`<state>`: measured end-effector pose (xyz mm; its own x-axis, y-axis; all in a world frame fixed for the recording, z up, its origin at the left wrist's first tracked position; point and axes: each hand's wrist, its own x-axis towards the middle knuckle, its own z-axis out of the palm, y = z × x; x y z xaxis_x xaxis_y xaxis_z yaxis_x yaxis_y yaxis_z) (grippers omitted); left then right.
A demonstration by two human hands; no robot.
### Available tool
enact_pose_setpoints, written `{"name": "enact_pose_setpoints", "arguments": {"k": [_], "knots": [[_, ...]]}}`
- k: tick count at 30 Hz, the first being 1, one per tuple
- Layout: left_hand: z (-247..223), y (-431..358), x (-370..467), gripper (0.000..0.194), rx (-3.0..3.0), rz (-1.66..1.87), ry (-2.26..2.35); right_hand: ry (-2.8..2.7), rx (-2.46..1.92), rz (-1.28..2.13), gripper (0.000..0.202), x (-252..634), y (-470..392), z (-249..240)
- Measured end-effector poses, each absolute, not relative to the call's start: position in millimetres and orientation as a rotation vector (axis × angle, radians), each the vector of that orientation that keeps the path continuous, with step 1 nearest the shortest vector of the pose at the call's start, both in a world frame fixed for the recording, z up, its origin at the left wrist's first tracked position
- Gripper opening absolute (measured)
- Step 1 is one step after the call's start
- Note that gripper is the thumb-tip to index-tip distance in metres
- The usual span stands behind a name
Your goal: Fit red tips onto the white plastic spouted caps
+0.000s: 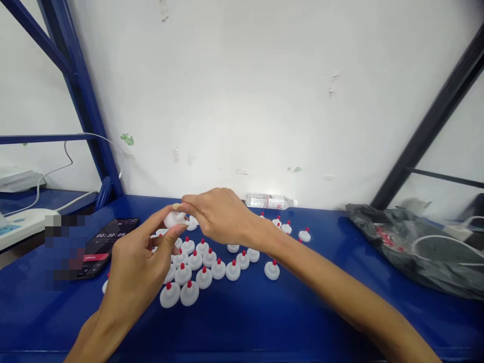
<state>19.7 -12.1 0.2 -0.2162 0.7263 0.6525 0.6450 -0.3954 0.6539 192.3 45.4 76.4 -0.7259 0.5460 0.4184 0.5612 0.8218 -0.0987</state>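
My left hand [145, 257] holds a white round cap [174, 219] by its edge between thumb and fingers, raised over the blue table. Against the far side of that cap my right hand [221, 214] is closed in a pinch; whatever sits between its fingertips is too small to make out. Below and around both hands stand several white round caps with red tips, such as one at the front [189, 294] and one apart to the right [271, 270]. More of them lie partly hidden behind my hands.
A clear bottle [268, 201] lies by the wall. On the left are a phone [104, 247] showing a timer and a white power strip [22, 227]. A dark plastic bag [408, 262] with red pieces inside is at right, near blue and black frame posts.
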Motion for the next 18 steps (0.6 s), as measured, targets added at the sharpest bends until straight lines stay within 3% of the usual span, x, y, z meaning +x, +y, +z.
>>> {"name": "enact_pose_setpoints", "arguments": {"k": [8, 18], "knots": [[-11, -6, 19, 0.044, 2.213, 1.851, 1.846, -2.660, -0.835, -0.072, 0.034, 191, 45, 72], [3, -13, 22, 0.044, 1.850, 1.621, 1.632, -2.689, -0.805, -0.139, 0.021, 189, 42, 74]]}}
